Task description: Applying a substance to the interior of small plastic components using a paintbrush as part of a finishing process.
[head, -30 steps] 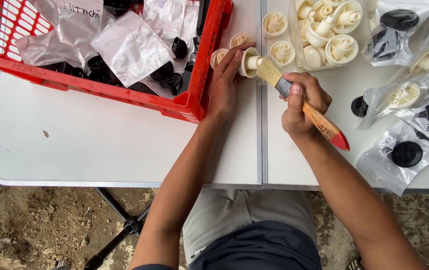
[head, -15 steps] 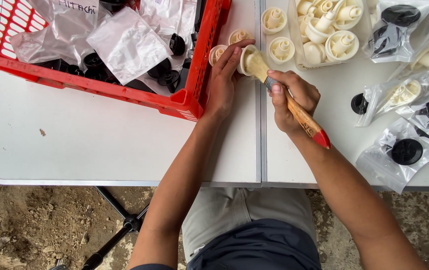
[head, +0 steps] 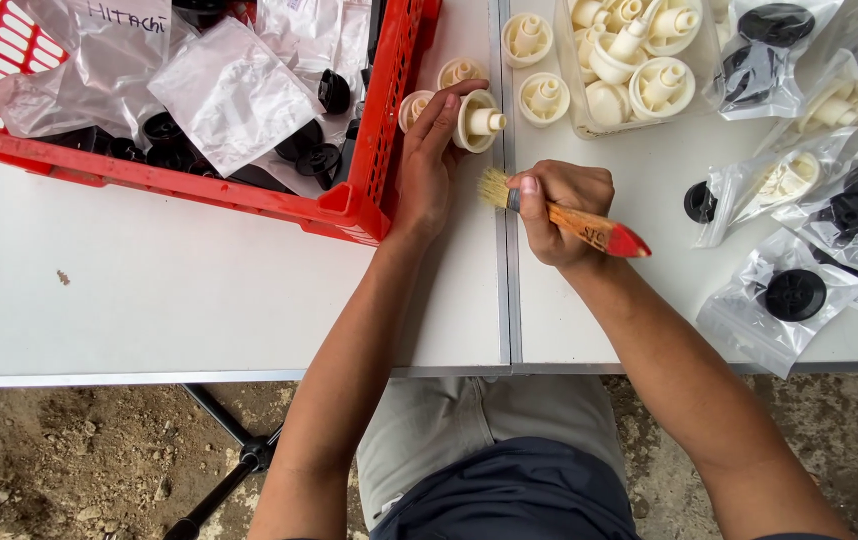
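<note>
The person's right hand [head: 559, 212] is closed in a fist around the orange wooden-handled paintbrush with a red tip [head: 574, 220], fingers wrapped tight near the metal ferrule, pale bristles pointing left over the seam of the white folding table [head: 199, 300]. Just beyond, the left hand [head: 429, 165] lies with fingers together and nearly straight, their tips pinching the rim of a cream plastic round part with a central stem [head: 479, 120]; the thumb seems to press its far edge, though that is partly hidden. Beside it sits the red plastic crate [head: 369, 190] filled with clear bags. Farther off stand more cream parts and bagged black round caps [head: 794, 295].
</note>
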